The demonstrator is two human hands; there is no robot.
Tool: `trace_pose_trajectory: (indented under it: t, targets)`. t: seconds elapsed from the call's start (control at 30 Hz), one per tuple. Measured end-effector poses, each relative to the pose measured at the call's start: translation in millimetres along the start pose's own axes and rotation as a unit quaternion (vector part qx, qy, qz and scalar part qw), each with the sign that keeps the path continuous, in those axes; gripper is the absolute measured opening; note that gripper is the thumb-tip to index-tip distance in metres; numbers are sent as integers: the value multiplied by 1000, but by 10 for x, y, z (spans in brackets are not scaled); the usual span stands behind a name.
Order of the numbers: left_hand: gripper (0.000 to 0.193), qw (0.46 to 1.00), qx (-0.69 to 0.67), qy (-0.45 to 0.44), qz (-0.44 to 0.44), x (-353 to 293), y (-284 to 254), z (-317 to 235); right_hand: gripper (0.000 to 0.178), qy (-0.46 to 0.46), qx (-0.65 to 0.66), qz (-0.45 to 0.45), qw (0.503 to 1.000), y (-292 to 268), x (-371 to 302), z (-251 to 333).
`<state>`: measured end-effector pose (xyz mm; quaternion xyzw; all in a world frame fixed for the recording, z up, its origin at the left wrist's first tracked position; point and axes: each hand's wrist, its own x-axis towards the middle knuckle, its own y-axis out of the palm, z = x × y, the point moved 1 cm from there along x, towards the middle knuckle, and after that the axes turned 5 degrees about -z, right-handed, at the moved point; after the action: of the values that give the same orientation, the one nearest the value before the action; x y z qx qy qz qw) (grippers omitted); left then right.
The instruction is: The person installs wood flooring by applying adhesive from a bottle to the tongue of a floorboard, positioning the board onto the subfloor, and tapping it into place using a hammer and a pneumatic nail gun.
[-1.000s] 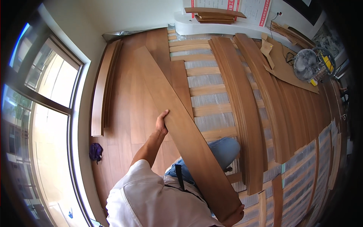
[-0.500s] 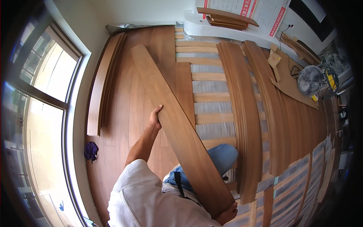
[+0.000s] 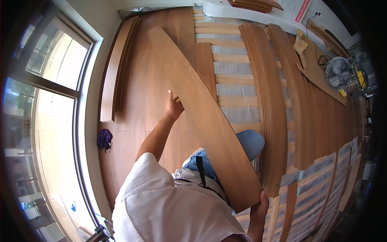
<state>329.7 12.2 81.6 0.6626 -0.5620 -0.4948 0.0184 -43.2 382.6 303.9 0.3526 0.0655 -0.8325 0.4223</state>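
A long brown wooden floor plank (image 3: 201,117) slants across the middle, from the far left down to my right side. At its near end my right hand (image 3: 260,205) grips the corner, with the thumb up at the edge and the fingers partly hidden. My left hand (image 3: 175,107) is at the plank's left edge; its thumb points up, apart from the fingers, and the fingertips are beside or just touching the edge. Below the plank lie the laid wooden floor (image 3: 137,101) and a shorter end of board (image 3: 206,60) along its border.
Right of the laid floor run pale battens (image 3: 236,78) over silvery sheeting. Stacked planks stand in two long rows, a nearer stack (image 3: 270,109) and a farther one (image 3: 292,97). More planks (image 3: 117,76) lie by the window wall, near a purple bag (image 3: 104,139). A fan (image 3: 338,72) stands far right.
My left hand has loosened from the plank's edge, its thumb lifting off the board. The right hand still holds the near end. The whole view has shifted, so the room appears higher.
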Motion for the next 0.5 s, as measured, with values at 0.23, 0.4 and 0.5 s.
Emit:
trace_pose_trajectory:
  t: [0.23,0.4,0.5]
  targets:
    - [25,981,179,-42,69,-2414,170,957,52,84,-2,116,990,22,-289,76]
    - [22,938,303,-58,158,-3726,-125,1073,38,141,-25,178,974,405,-735,66]
    - [35,929,330,-43,164,-4408,-150,985,35,199,-83,281,935,702,-992,3]
